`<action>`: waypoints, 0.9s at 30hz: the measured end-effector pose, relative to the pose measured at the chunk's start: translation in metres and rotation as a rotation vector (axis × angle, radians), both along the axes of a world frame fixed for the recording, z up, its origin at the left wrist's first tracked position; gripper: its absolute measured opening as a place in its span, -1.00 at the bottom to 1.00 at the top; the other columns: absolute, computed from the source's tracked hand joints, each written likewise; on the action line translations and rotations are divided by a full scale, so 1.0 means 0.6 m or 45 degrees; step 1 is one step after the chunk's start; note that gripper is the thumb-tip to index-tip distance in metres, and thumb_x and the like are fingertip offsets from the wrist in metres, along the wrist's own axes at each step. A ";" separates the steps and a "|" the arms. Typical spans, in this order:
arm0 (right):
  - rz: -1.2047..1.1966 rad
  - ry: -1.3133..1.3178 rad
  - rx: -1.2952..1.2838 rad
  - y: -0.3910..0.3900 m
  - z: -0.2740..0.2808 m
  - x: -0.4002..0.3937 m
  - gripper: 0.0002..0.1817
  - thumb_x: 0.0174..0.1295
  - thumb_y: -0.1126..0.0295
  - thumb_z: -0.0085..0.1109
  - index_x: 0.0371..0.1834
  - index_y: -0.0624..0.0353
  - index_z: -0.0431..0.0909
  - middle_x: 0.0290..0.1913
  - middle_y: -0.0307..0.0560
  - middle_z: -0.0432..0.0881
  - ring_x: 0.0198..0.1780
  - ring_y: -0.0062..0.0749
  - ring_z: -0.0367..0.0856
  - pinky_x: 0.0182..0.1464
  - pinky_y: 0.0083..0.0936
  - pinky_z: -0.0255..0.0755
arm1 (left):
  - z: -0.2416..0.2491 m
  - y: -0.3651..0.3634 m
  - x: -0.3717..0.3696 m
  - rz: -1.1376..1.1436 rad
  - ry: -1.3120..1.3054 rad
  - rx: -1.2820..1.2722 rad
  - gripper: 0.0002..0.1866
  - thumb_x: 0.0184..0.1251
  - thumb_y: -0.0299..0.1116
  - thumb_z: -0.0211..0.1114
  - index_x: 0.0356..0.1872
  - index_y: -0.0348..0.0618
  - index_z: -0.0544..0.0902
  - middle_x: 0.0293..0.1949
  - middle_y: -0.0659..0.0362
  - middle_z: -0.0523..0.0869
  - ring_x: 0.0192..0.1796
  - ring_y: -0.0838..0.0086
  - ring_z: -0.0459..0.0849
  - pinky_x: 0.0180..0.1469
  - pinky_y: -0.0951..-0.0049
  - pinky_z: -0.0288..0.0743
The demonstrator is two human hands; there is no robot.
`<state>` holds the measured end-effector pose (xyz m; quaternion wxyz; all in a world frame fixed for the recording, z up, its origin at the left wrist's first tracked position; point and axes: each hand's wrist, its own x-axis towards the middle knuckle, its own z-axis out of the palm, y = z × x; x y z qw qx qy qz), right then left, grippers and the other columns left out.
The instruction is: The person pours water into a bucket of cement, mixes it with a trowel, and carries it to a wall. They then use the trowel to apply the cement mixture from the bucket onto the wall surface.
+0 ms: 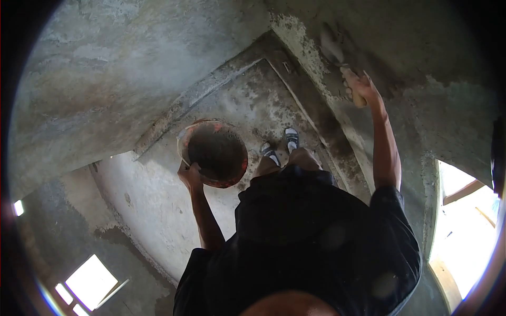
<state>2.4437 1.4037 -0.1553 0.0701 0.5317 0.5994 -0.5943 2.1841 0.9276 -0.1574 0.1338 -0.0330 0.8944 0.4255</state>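
Note:
My left hand (191, 176) is closed on the near left edge of a round, dark bucket (244, 159) with reddish patches round its rim. Dark grey matter coats or fills its inside. A pale handle or cord runs along the bucket's left side down to my fingers. Raised at the upper right, my right hand (360, 86) grips the wooden handle of a trowel (332, 51). The trowel's blade points up and away from me, flat near the wall, and looks slightly blurred. Around it the wall surface is darker, damp-looking plaster (377, 58).
A low raised ledge (182, 102) edges the floor and meets in a corner ahead. My sandalled feet (291, 138) stand on the stained concrete floor (253, 100), right of the bucket. Bright openings show at the lower left (92, 282) and at the right (464, 226).

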 end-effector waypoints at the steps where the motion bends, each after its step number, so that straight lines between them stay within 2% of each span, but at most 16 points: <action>1: -0.004 -0.004 0.002 -0.031 0.005 0.008 -0.44 0.34 -0.01 -0.15 0.30 0.05 0.20 0.22 0.03 0.34 -0.02 -0.39 0.47 -0.14 -0.33 0.45 | -0.002 -0.001 0.000 -0.004 -0.004 0.002 -0.75 -0.28 -0.54 0.10 -0.45 -0.39 0.58 -0.59 0.25 0.49 -0.52 0.57 0.40 -0.47 0.50 0.27; 3: -0.143 0.961 -0.643 -0.084 -0.015 0.014 -0.45 0.32 0.00 -0.09 0.26 0.08 0.24 0.14 -0.04 0.39 -0.12 -0.47 0.49 -0.25 -0.43 0.45 | -0.011 0.000 -0.003 0.052 -0.074 0.067 -0.75 -0.28 -0.55 0.11 -0.45 -0.39 0.59 -0.61 0.26 0.49 -0.53 0.57 0.40 -0.48 0.50 0.26; 4: -0.149 1.065 -0.997 -0.120 -0.042 0.004 -0.38 0.27 -0.05 -0.04 0.27 0.11 0.22 0.16 -0.03 0.37 -0.14 -0.47 0.49 -0.26 -0.44 0.47 | -0.020 -0.005 -0.001 0.058 -0.080 0.070 -0.75 -0.28 -0.55 0.11 -0.45 -0.39 0.59 -0.61 0.26 0.49 -0.53 0.57 0.40 -0.48 0.50 0.26; 5: 0.307 0.594 -0.577 -0.161 -0.007 -0.026 -0.28 0.22 -0.15 -0.03 0.29 0.14 0.18 0.25 0.06 0.30 0.03 -0.24 0.46 -0.03 -0.16 0.42 | -0.032 -0.010 -0.001 0.024 -0.044 0.078 -0.77 -0.28 -0.55 0.11 -0.48 -0.39 0.59 -0.62 0.27 0.48 -0.55 0.58 0.39 -0.50 0.49 0.25; 7: 0.823 0.148 0.030 -0.248 -0.089 -0.047 -0.24 0.22 -0.17 -0.09 0.29 0.23 0.16 0.28 0.15 0.27 0.22 -0.01 0.32 0.23 0.02 0.16 | -0.041 -0.008 0.002 -0.001 -0.014 0.090 -0.79 -0.28 -0.55 0.11 -0.50 -0.39 0.58 -0.64 0.29 0.46 -0.57 0.59 0.38 -0.53 0.47 0.24; 9: 0.970 -0.023 -0.021 -0.313 -0.086 -0.066 -0.17 0.14 -0.12 0.06 0.35 0.19 0.07 0.20 0.17 0.29 -0.10 -0.25 0.56 -0.17 -0.23 0.47 | -0.035 0.010 0.018 -0.032 -0.071 0.223 -0.80 -0.27 -0.54 0.12 -0.51 -0.38 0.57 -0.64 0.30 0.47 -0.56 0.59 0.38 -0.52 0.50 0.25; 10: 0.984 -0.034 -0.022 -0.328 -0.169 -0.029 -0.17 0.14 -0.12 0.06 0.35 0.19 0.07 0.20 0.17 0.29 -0.10 -0.25 0.56 -0.17 -0.23 0.47 | -0.036 0.018 0.025 -0.016 -0.080 0.227 -0.80 -0.27 -0.54 0.12 -0.51 -0.38 0.57 -0.64 0.30 0.47 -0.56 0.59 0.38 -0.52 0.50 0.25; 12: 1.309 0.333 0.998 -0.409 -0.321 -0.006 -0.23 0.16 -0.09 0.04 0.30 0.23 0.16 0.17 0.24 0.34 -0.02 -0.11 0.53 -0.07 -0.11 0.44 | -0.042 0.031 0.029 -0.166 0.001 0.221 -0.79 -0.25 -0.53 0.12 -0.48 -0.37 0.58 -0.65 0.29 0.49 -0.56 0.61 0.38 -0.51 0.51 0.27; 13: 1.566 -0.081 0.684 -0.395 -0.212 -0.051 -0.34 0.19 0.03 0.05 0.23 0.27 0.26 0.08 0.25 0.44 0.07 -0.06 0.47 -0.19 -0.11 0.48 | -0.047 0.035 0.027 -0.213 -0.010 0.238 -0.78 -0.24 -0.53 0.12 -0.46 -0.37 0.59 -0.64 0.29 0.49 -0.55 0.61 0.38 -0.51 0.51 0.29; 14: 1.592 -0.068 0.676 -0.403 -0.236 -0.053 -0.34 0.19 0.03 0.05 0.23 0.27 0.26 0.08 0.25 0.44 0.07 -0.06 0.47 -0.19 -0.11 0.48 | -0.051 0.034 0.025 -0.259 -0.021 0.248 -0.77 -0.23 -0.52 0.12 -0.44 -0.36 0.60 -0.64 0.28 0.50 -0.55 0.62 0.39 -0.50 0.50 0.30; 17: 1.349 0.057 2.212 -0.423 -0.347 -0.031 -0.57 0.13 0.35 0.01 0.06 0.33 0.39 -0.27 0.13 0.57 -0.31 -0.14 0.63 -0.40 -0.28 0.48 | -0.029 0.057 0.026 -0.354 -0.097 0.375 -0.71 -0.21 -0.52 0.10 -0.35 -0.35 0.62 -0.63 0.28 0.52 -0.55 0.64 0.40 -0.49 0.51 0.33; 18: 1.351 0.055 2.212 -0.430 -0.310 -0.040 -0.57 0.13 0.35 0.01 0.06 0.33 0.39 -0.27 0.13 0.57 -0.31 -0.14 0.63 -0.40 -0.28 0.48 | -0.019 0.065 0.026 -0.354 -0.098 0.377 -0.71 -0.21 -0.52 0.10 -0.35 -0.35 0.62 -0.63 0.28 0.52 -0.55 0.64 0.40 -0.49 0.51 0.33; 20: 1.500 -0.090 1.632 -0.434 -0.165 -0.070 -0.67 0.11 0.41 -0.04 -0.05 0.30 0.42 -0.35 0.08 0.56 -0.34 -0.13 0.63 -0.46 -0.32 0.48 | 0.004 0.085 0.025 -0.483 -0.014 0.361 -0.62 -0.20 -0.54 0.09 -0.24 -0.33 0.63 -0.60 0.29 0.53 -0.54 0.64 0.40 -0.48 0.55 0.32; 24: 1.396 0.154 1.299 -0.449 -0.164 -0.056 -0.70 0.12 0.35 -0.01 -0.12 0.29 0.40 -0.32 0.04 0.56 -0.37 -0.21 0.62 -0.48 -0.35 0.48 | 0.016 0.103 0.011 -0.483 -0.060 0.531 -0.52 -0.20 -0.59 0.07 -0.10 -0.30 0.62 -0.54 0.29 0.55 -0.52 0.66 0.40 -0.48 0.59 0.32; 26: 1.744 0.030 2.325 -0.462 -0.277 -0.026 -0.73 0.11 0.28 0.04 -0.19 0.19 0.39 -0.34 -0.02 0.53 -0.44 -0.34 0.58 -0.49 -0.38 0.47 | 0.016 0.100 0.001 -0.489 -0.129 0.555 -0.51 -0.20 -0.60 0.07 -0.09 -0.29 0.62 -0.53 0.29 0.55 -0.53 0.67 0.39 -0.49 0.59 0.31; 27: 1.735 0.020 2.324 -0.463 -0.254 -0.034 -0.73 0.11 0.28 0.04 -0.19 0.19 0.39 -0.34 -0.02 0.53 -0.44 -0.34 0.58 -0.49 -0.38 0.47 | 0.030 0.104 -0.001 -0.519 -0.127 0.508 -0.52 -0.20 -0.61 0.07 -0.10 -0.30 0.63 -0.54 0.30 0.54 -0.53 0.67 0.38 -0.50 0.59 0.30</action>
